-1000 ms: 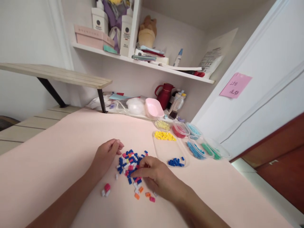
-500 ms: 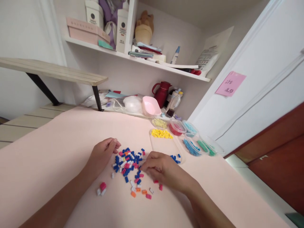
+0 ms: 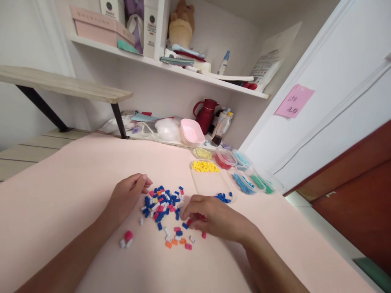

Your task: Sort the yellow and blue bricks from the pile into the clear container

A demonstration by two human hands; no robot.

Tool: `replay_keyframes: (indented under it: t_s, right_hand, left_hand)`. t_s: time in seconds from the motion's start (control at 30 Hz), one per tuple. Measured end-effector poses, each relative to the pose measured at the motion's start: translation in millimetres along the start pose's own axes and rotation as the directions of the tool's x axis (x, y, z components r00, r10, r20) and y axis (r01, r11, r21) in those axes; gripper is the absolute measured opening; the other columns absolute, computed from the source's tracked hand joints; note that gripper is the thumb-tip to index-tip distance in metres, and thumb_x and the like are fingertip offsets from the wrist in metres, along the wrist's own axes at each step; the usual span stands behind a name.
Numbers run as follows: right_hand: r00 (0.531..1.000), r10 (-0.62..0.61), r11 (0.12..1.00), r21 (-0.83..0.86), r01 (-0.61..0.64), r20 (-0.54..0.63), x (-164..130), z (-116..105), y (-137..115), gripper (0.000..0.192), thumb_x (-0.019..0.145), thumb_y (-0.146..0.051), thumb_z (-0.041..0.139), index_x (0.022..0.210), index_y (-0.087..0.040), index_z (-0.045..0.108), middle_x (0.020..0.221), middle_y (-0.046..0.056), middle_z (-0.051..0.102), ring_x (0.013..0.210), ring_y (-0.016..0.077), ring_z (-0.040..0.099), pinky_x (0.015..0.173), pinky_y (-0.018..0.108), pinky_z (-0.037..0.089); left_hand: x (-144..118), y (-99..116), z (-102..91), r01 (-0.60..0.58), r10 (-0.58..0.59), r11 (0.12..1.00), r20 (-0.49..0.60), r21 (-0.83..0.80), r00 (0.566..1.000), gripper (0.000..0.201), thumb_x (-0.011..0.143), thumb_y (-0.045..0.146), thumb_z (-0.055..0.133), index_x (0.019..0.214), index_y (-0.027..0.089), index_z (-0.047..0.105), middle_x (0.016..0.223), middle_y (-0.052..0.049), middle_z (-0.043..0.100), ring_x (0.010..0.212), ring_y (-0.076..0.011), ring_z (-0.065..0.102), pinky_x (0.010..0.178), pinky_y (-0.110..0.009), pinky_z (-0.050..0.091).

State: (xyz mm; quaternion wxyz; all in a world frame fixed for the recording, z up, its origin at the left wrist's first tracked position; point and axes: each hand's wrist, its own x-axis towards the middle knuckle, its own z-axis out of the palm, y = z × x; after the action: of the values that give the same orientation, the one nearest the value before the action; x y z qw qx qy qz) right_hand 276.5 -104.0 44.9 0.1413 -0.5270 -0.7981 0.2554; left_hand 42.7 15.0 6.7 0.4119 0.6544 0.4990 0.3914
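Note:
A loose pile of small toy building bricks (image 3: pixel 165 202) in blue, white, pink and orange lies on the pink tabletop. At the pile's left edge rests my left hand (image 3: pixel 130 193), its fingers curled together and the inside of the grip hidden. My right hand (image 3: pixel 210 213) hovers at the pile's right side, index finger and thumb apart. Just by its fingertips are a blue brick (image 3: pixel 185 225) and a red brick, partly covered. Beyond this hand, several blue bricks (image 3: pixel 223 198) lie at the near end of a clear tray (image 3: pixel 207 182); yellow bricks (image 3: pixel 205 166) fill its far end.
Clear tubs of pale yellow (image 3: pixel 202 153), red (image 3: pixel 224 160), blue (image 3: pixel 242 184) and green pieces (image 3: pixel 262 184) stand at the back right. Behind them are a pink bowl (image 3: pixel 192 132) and a red jug (image 3: pixel 206 115). A joined pink-and-white clump (image 3: pixel 126 239) sits front left.
More blue bricks now lie at the tray's near end. A few blue bricks by my right fingers have shifted, and those fingers have spread. My left hand stays beside the pile.

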Motion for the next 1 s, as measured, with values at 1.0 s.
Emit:
replay_keyframes:
  t_s: [1.0]
  right_hand:
    - [0.989,-0.134,0.982,-0.140,0.124,-0.066,2,-2,-4,0.015,0.082,-0.015,0.068,0.091,-0.027,0.070,0.098,-0.001,0.069,0.090,0.0143,0.063,0.079,0.023,0.045]
  left_hand:
    - [3,0,-1.0,0.042,-0.042,0.998,0.007,0.046,0.999,0.036,0.078,0.056,0.052,0.072,0.024,0.069,0.073,-0.003,0.074,0.075,-0.0254,0.070,0.074,-0.037,0.054]
